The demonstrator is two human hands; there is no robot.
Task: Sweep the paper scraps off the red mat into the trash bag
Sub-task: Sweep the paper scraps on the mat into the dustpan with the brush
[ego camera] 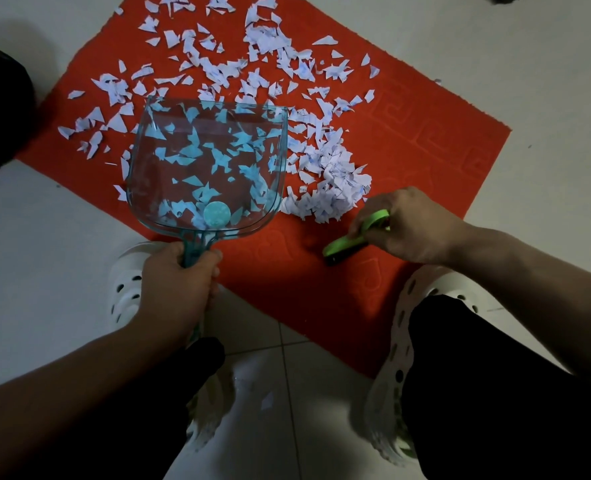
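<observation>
A red mat (pixel 425 161) lies on the pale floor (pixel 44 237), strewn with paper scraps (pixel 332 188) that heap thickest just right of a clear teal dustpan (pixel 204 161) held over the mat. The left hand (pixel 179 285) curls round the dustpan's handle. The right hand (pixel 415 226) grips a green brush (pixel 346 244) beside the heap.

The scene is dim and flatly lit, so the red mat (pixel 425 150) and the paper scraps (pixel 332 178) stand out brightest while the lower corners sink to near black. A soft shadow lies on the mat beside the green brush (pixel 342 242) under the right hand (pixel 412 226), the glossy floor tiles (pixel 287 386) carry blurred pale reflections, and faint glints streak the clear dustpan (pixel 204 168). The wide lens bows the mat's edges, and detail is slightly soft.
</observation>
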